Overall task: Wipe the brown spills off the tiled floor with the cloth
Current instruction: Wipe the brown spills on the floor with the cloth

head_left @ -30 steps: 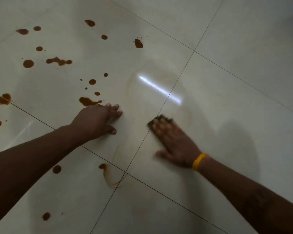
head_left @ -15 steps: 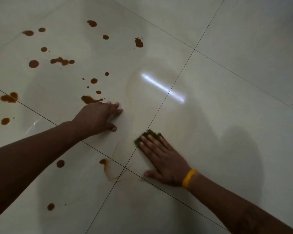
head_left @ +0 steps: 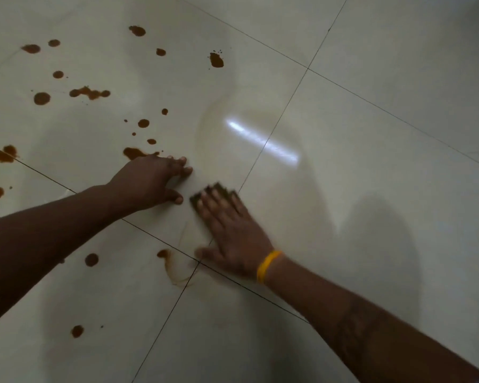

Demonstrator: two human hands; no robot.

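Right hand (head_left: pixel 233 236), fingers flat on cloth (head_left: pixel 215 190), swept leftward beside left hand (head_left: pixel 150 183), splayed bracing | tiled floor (head_left: pixel 371 134): smeared ring (head_left: pixel 177 272), brown spills (head_left: pixel 89 92) remain.

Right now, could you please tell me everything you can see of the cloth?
The cloth is a small, dark, greenish-brown pad lying flat on the tiled floor, beside a grout line. The right hand presses it with straight fingers, covering most of it; only its far edge and corners show, blurred. The left hand rests close by, apart.
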